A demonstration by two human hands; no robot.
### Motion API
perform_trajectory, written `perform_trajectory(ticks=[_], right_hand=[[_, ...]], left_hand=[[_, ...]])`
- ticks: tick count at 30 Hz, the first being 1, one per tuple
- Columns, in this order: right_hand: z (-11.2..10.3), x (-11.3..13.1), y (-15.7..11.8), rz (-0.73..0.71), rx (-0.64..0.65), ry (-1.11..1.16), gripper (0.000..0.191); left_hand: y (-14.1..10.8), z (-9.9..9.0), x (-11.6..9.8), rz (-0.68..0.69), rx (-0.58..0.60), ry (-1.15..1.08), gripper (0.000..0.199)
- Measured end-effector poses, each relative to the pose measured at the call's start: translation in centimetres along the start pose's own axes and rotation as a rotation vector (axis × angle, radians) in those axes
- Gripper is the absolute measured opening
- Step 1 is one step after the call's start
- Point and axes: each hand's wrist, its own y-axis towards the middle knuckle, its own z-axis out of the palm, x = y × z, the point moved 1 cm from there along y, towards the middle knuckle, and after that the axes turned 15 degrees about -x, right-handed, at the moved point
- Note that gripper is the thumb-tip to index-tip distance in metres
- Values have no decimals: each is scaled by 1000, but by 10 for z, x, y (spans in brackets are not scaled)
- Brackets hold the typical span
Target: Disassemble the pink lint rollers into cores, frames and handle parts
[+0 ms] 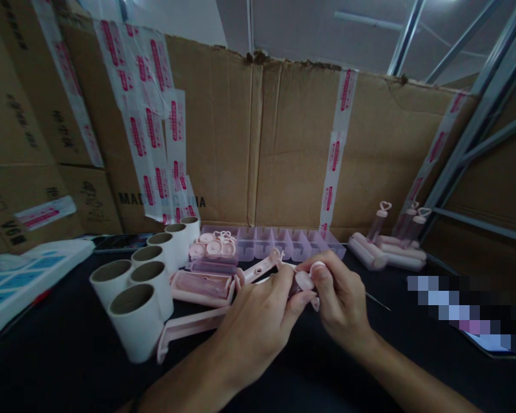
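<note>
Near the middle of the table, my left hand [262, 321] is closed round a clear tube [303, 281] with a round end. Fingers of my right hand [341, 304] pinch a small pink piece [317, 267] against that tube's end. Most of the tube is hidden by my fingers. Just left of my hands lies a pink tray-shaped part [203, 288] with a clear tube in it. A long pink part [193, 326] passes behind my left wrist, and another pink strip [260, 268] lies above my left hand.
White cylinders [137, 327] stand at the left. Behind are a purple divided box [290, 244] and pink round caps [214, 246]. Pink assembled pieces [387, 252] sit back right, with a thin metal tool [378, 301] nearer. A white tray [34, 275] is far left; cardboard stands behind.
</note>
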Motion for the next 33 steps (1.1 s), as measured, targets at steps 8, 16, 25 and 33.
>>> perform_trajectory(ticks=[8,16,25,33], right_hand=[[1,5,-2,20,-46,-36,27],[4,5,-4,76,-51,-55,28],[1,3,1,96,5,-28,30],[-6,-5,10,75,137,48,28]], left_hand=[[-2,2,-1,-1,-15,20,21],[-2,5,0,34,-67,116,22],[0,3,0,-33,-19,63,28],[10,-2,3,-55,85,-198,31]])
